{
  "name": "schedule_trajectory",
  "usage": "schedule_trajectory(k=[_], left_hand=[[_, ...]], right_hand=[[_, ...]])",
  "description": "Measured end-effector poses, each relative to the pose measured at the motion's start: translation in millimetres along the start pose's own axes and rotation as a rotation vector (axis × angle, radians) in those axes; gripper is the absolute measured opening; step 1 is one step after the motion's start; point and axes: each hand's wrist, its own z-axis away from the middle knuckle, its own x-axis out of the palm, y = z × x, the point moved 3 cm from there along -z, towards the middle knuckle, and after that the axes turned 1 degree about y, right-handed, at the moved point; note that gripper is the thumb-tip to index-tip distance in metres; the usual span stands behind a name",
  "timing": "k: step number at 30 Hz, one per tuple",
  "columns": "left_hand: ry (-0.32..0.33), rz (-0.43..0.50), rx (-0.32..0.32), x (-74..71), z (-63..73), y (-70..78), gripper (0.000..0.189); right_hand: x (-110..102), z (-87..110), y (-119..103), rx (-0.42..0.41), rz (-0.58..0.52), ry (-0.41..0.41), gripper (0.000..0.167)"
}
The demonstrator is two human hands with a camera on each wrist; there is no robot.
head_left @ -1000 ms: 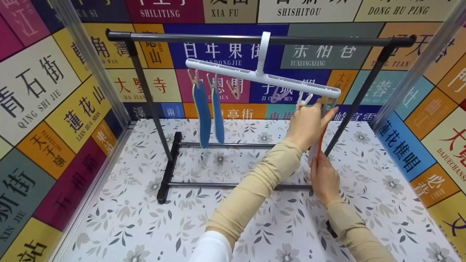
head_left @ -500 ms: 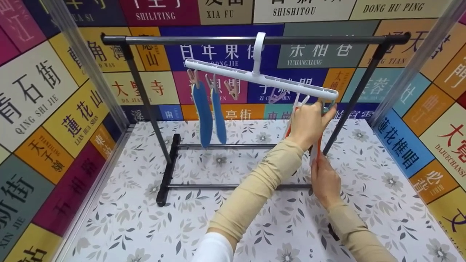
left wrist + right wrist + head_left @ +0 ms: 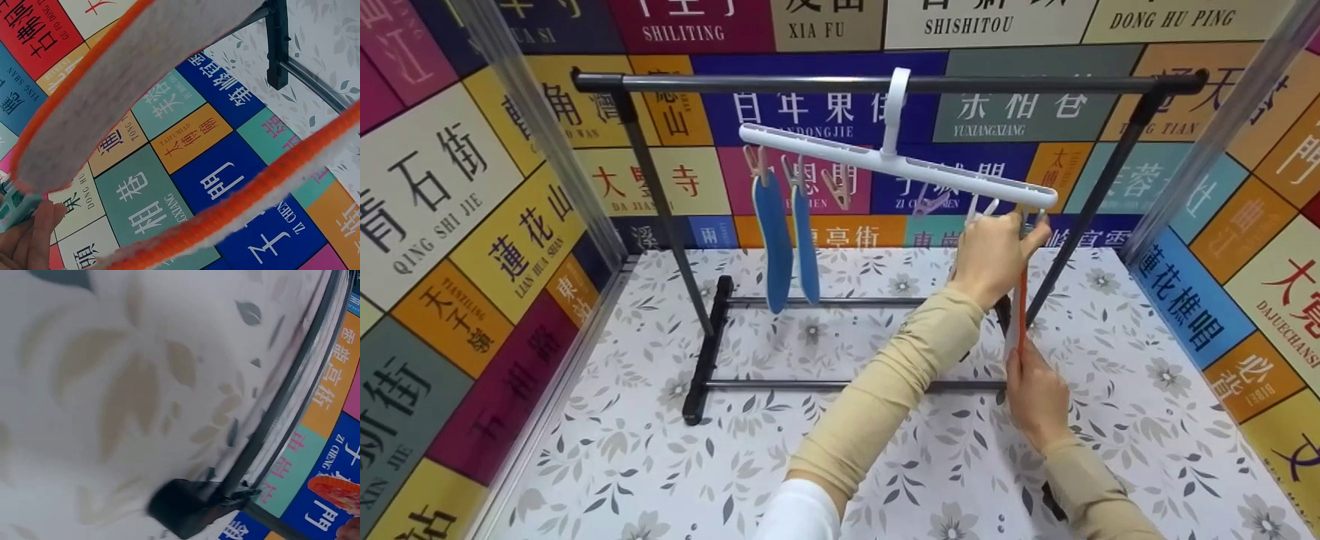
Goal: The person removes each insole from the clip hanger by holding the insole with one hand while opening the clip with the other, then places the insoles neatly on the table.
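My left hand (image 3: 994, 251) is up under the right end of a white clip hanger (image 3: 900, 165). Its fingers pinch a green clothespin (image 3: 17, 208) at the top of a grey-white, orange-edged insole (image 3: 112, 95). Below it, my right hand (image 3: 1039, 397) holds the lower end of that insole with thumb and fingers. A second orange-edged insole (image 3: 242, 208) crosses the left wrist view; in the head view my left hand mostly hides it. In the right wrist view only a fingertip (image 3: 350, 531) and an orange insole part (image 3: 337, 492) show.
The hanger tilts down to the right on a dark metal rack (image 3: 810, 82). Two blue insoles (image 3: 772, 247) hang by clothespins at its left. A beige clothespin (image 3: 836, 187) and a purple one (image 3: 931, 199) hang between. Sign-patterned walls surround the flower-patterned table (image 3: 660, 480).
My right hand has slid slightly down and right along the insole. My left hand stays at the clothespin. The hanger and blue insoles sway a little.
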Motion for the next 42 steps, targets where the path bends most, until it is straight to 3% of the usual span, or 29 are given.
schedule_trajectory(k=[8, 14, 21, 29, 42], left_hand=[[0.053, -0.034, 0.024, -0.3, 1.5, -0.9, 0.032], [0.027, 0.028, 0.005, -1.0, 6.8, -4.7, 0.03], [0.07, 0.064, 0.02, -2.2, 21.1, -9.3, 0.033], [0.079, 0.199, 0.082, -0.6, 42.3, -21.2, 0.03], [0.115, 0.39, 0.106, -13.7, 68.1, -33.4, 0.033]], right_hand=[[-5.7, 16.9, 11.8, 0.056, 0.001, -0.032, 0.02], [-7.0, 16.9, 15.8, 0.048, 0.01, -0.019, 0.018], [-9.8, 19.4, 17.7, 0.054, 0.007, 0.003, 0.017], [-12.5, 22.9, 18.2, 0.058, 0.003, 0.024, 0.021], [-14.6, 25.4, 21.5, 0.065, 0.004, 0.048, 0.021]])
